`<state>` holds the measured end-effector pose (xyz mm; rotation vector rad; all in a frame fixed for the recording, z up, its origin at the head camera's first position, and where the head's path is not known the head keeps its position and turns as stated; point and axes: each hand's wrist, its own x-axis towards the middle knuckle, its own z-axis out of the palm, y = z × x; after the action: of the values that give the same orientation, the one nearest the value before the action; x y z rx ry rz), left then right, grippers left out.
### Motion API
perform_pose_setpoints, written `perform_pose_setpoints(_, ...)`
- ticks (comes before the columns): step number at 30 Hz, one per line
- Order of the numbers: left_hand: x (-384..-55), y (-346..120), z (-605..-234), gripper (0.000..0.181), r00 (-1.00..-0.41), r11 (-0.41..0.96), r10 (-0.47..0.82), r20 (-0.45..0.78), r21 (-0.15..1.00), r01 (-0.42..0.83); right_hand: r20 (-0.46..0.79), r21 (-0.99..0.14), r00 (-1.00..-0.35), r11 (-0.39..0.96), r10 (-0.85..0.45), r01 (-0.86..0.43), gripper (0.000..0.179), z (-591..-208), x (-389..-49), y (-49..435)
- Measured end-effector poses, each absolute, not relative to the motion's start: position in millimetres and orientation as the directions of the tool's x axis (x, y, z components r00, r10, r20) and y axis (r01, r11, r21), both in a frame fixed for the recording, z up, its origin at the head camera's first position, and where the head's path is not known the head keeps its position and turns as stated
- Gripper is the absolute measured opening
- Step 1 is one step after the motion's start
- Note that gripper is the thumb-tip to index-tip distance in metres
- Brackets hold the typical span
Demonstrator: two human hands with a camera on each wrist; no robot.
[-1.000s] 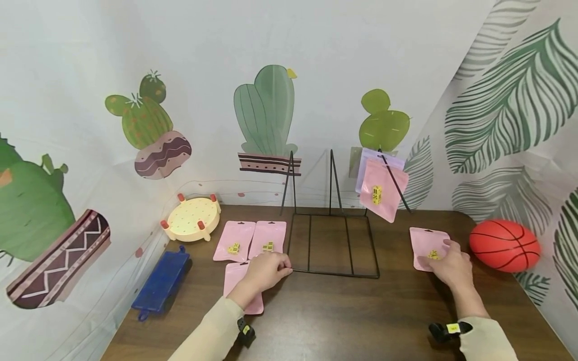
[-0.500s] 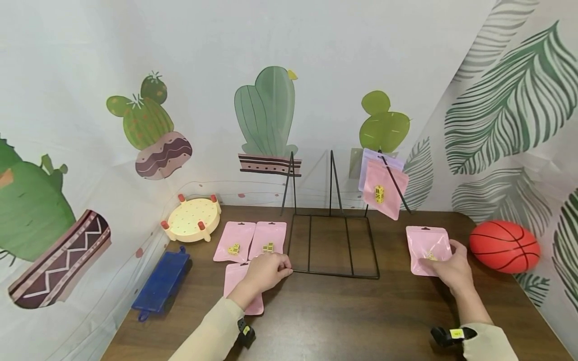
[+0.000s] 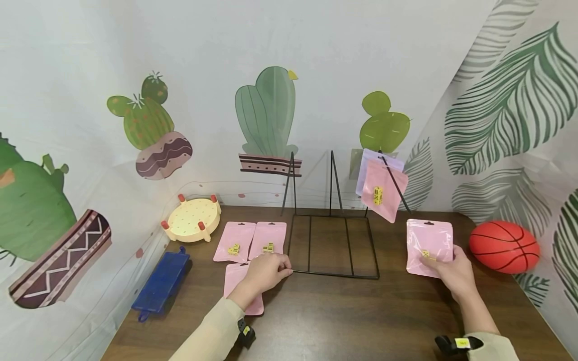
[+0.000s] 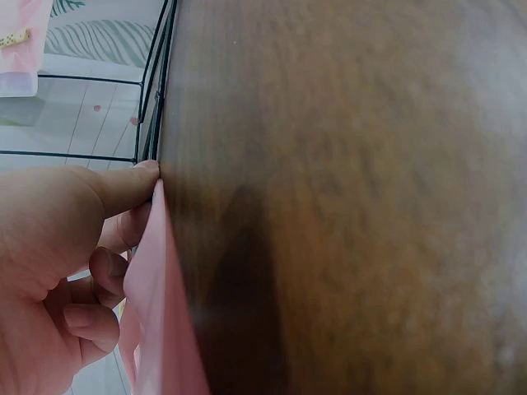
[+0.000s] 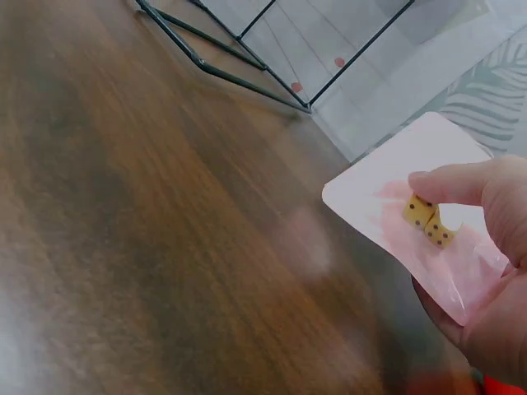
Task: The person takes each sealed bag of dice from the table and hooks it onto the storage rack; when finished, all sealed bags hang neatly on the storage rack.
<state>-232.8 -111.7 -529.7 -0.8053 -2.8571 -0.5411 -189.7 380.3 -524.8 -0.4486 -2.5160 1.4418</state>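
My right hand point(image 3: 457, 275) grips a pink zip pouch point(image 3: 429, 238) by its right side, thumb across the front near the yellow dice point(image 5: 429, 220) inside. The pouch is raised off the table, its hang hole at the top. My left hand point(image 3: 267, 271) pinches the front left corner of a black wire display rack point(image 3: 334, 274) between thumb and finger. On the rack's right hook hang another pink pouch point(image 3: 384, 206) and, behind it, a lilac pouch point(image 3: 363, 173). Under and beside the left hand lie several pink pouches point(image 3: 238, 233); the nearest one is partly hidden by the wrist.
A red ball point(image 3: 504, 246) with black lines sits right of my right hand. At the left are a cream round stand point(image 3: 191, 219) with red-tipped legs and a blue tray-like piece point(image 3: 161, 283). A patterned cloth backdrop point(image 3: 325, 75) stands behind the table point(image 3: 343, 321).
The right hand has picked the pink pouch up off the table and tilted it more upright. The hanging pouches sway slightly. My left hand stays at the rack's corner.
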Motion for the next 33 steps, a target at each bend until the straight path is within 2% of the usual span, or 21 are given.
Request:
perform_pose_setpoints(12, -234.1, -112.3, -533.0, 0.012, -0.854, 0.797, 0.479, 0.204, 0.307, 0.520, 0.168, -0.865, -0.937, 0.502, 0.305, 0.009, 0.055, -509.4, -171.0, 360.4)
perform_pose_setpoints(20, -234.3, -111.6, -531.6, 0.012, -0.853, 0.796, 0.479, 0.206, 0.307, 0.521, 0.228, -0.944, -0.956, 0.280, 0.183, -0.172, 0.041, -497.3, -157.3, 342.2)
perform_pose_setpoints(33, -233.9, -111.7, -531.3, 0.012, -0.854, 0.797, 0.481, 0.200, 0.306, 0.520, 0.407, -0.914, -0.912, 0.028, 0.054, -0.406, 0.051, -471.9, -142.9, 301.5)
